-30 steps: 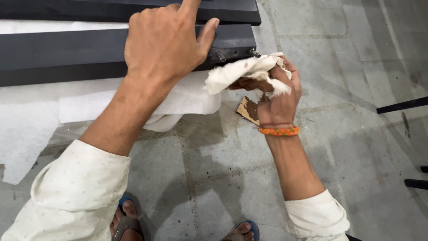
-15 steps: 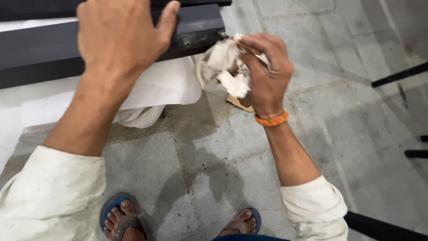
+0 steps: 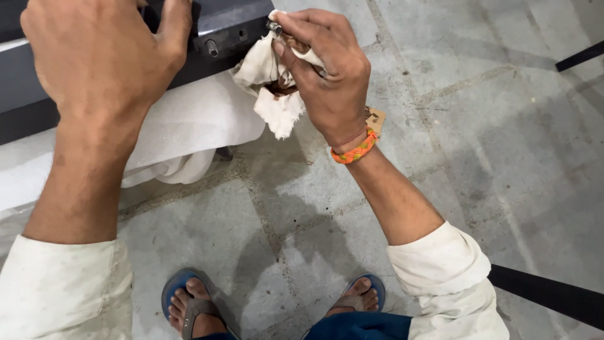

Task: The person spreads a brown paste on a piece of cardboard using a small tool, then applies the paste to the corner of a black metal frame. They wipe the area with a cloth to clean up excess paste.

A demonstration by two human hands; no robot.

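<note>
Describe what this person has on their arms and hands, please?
Both arms wear cream-white long sleeves pushed up to about the elbow, the fabric faintly smudged with grey marks. The left hand is bare, with no ring, watch or band visible. The right hand is also ungloved, and its wrist carries a braided orange thread band. The fingers look grimy from dirt. No gloves or tattoos show.

Right hand (image 3: 327, 82) with rag (image 3: 267, 88) now apparently against the bar's end (image 3: 239, 28).

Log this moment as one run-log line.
left hand: pressing on dark metal bar | right hand: gripping crumpled white cloth rag at bar's end
</note>
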